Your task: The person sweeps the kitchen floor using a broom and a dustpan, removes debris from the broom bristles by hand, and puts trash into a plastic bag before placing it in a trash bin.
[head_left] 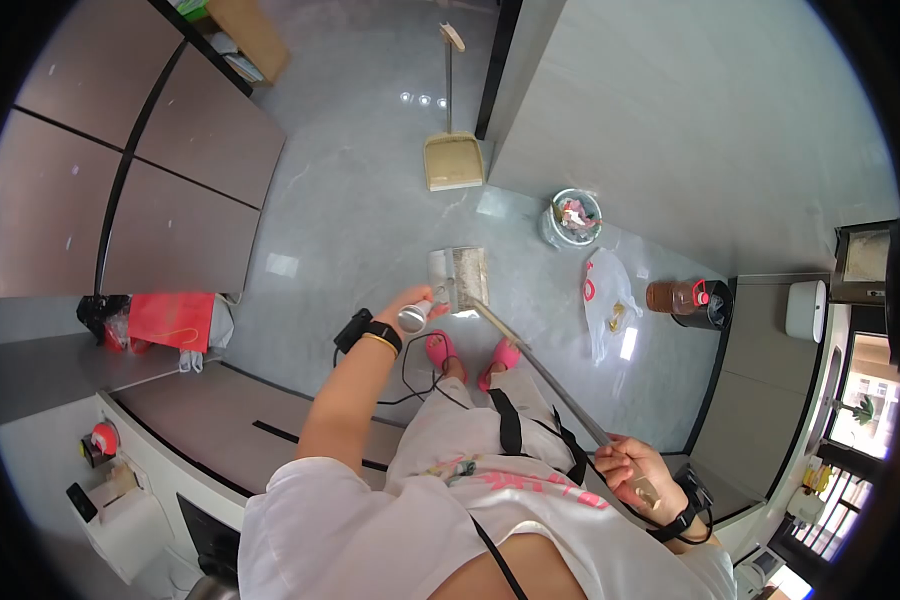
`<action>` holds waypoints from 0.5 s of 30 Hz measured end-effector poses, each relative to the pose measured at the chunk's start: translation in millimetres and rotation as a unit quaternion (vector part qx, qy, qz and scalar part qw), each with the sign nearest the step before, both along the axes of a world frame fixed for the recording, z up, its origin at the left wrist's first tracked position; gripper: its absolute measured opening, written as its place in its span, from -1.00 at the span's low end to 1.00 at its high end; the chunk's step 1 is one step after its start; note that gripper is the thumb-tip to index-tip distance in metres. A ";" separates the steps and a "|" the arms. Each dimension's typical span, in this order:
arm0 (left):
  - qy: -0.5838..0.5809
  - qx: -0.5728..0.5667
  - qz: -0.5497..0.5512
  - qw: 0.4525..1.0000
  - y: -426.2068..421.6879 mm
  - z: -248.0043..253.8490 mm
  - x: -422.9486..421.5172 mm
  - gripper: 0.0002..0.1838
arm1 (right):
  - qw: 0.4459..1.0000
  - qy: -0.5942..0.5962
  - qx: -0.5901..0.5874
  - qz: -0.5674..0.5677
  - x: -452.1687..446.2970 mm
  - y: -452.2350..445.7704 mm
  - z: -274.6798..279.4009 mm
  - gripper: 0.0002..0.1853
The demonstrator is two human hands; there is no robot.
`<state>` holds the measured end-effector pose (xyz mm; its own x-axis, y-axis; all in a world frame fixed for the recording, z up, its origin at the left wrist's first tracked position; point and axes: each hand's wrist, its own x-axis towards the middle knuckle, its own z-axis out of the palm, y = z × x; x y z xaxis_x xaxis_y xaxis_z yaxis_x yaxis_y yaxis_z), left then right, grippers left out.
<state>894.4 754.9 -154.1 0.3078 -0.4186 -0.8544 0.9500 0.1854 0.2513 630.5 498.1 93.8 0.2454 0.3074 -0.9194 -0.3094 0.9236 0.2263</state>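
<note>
My right hand (632, 472) is closed around the upper end of a long grey pole (555, 385). The pole slants down to a flat mop-like head (471, 280) on the floor, with a worn beige face. A silvery plate lies along the head's left side; whether they are one piece I cannot tell. My left hand (416, 303) is closed on a silvery round-ended handle (412, 318), seen nearly end-on, just left of the head. The handle's lower part is hidden. Both wrists wear black strapped devices with cables.
A beige long-handled dustpan (454, 162) stands ahead. To the right are a filled waste bin (572, 218), a white plastic bag (608, 300), a large bottle of brown liquid (675, 297) and a black bin (708, 305). A red bag (173, 322) lies left. Cables hang by my pink-slippered feet.
</note>
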 end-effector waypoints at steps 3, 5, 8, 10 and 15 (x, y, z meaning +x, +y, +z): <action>0.026 -0.005 0.045 0.999 1.9 4.1 11.4 -0.79 | 0.997 -0.033 -0.075 0.011 4.3 1.1 -2.0 -0.90; 0.033 -0.009 0.037 0.999 -2.4 -2.5 14.2 -0.77 | 0.998 -0.033 -0.044 -0.017 14.1 -4.7 -15.8 -0.89; 0.059 -0.039 0.050 0.996 -13.0 -35.4 15.1 -0.72 | 0.998 -0.038 0.028 -0.046 37.6 -33.7 -64.7 -0.88; 0.070 -0.067 0.072 0.993 -28.1 -39.9 19.6 -0.69 | 0.998 -0.047 0.033 -0.023 55.4 -59.7 -101.0 -0.88; 0.128 -0.077 0.132 0.980 -61.8 -35.3 32.6 -0.63 | 0.898 -0.127 -0.287 0.310 121.6 -101.5 -241.8 -0.58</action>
